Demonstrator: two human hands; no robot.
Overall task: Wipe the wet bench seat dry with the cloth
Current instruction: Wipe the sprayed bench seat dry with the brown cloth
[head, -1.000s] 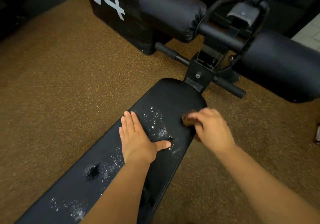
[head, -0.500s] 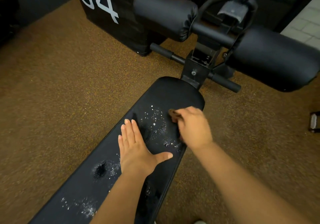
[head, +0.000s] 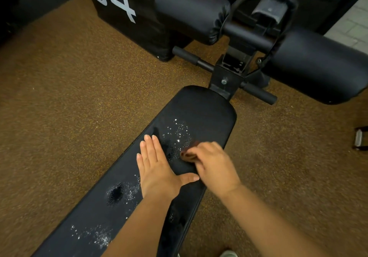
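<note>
Brown gym floor (head: 59, 101), black bench seat (head: 207, 109) running diagonally. You're sweeping the cloth (head: 188, 155) inward from the seat's right edge; your right hand (head: 216, 169), curled round it, is now reaching the droplets mid-seat. Left hand (head: 157, 169) is staying flat, fingers straight. Nearer wet patches are still waiting, so wiping's barely underway.

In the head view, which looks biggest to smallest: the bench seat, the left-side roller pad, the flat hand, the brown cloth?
1. bench seat
2. roller pad, though it is farther off, so its real size is unsure
3. left hand
4. cloth, mostly hidden under the right hand
</note>
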